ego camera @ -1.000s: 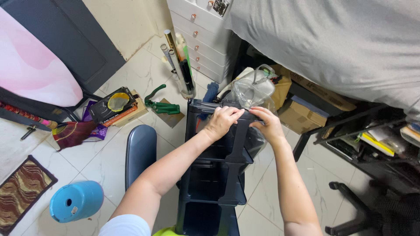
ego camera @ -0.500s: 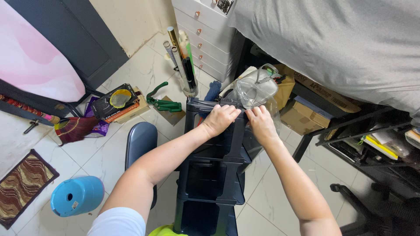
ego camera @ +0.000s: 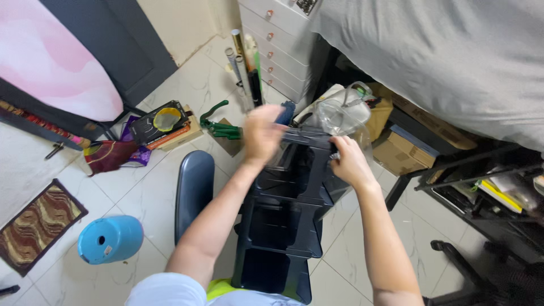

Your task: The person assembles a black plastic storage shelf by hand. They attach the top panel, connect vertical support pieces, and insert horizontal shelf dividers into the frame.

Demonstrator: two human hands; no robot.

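The tall black plastic shelf rack (ego camera: 280,226) stood on the white tiled floor (ego camera: 141,192), about in the middle of it, just beside the dark blue chair seat (ego camera: 194,184) and near the bed with the grey sheet (ego camera: 430,56). The right hand (ego camera: 348,162) was on the top right side of the rack, with its fingers curled round the black frame. The left hand (ego camera: 262,134) was at the top left corner of the rack. It was all blurry, so I could not tell if its fingers were open or closed. The work in hand looked like fitting or fixing the top bar (ego camera: 309,137) of the rack. I think a next move would need both hands holding the top tight and keeping the rack straight, so it would not tip. A clear plastic jug (ego camera: 341,113) sat just behind the top of the rack, and part of it was hidden by the bar. A light blue round tub (ego camera: 110,239) lay on its side near the floor's left edge. A green tool (ego camera: 220,129) lay on the floor near the left hand. The bottom of the rack was cut off, and the inside of its shelves was too dark to see.
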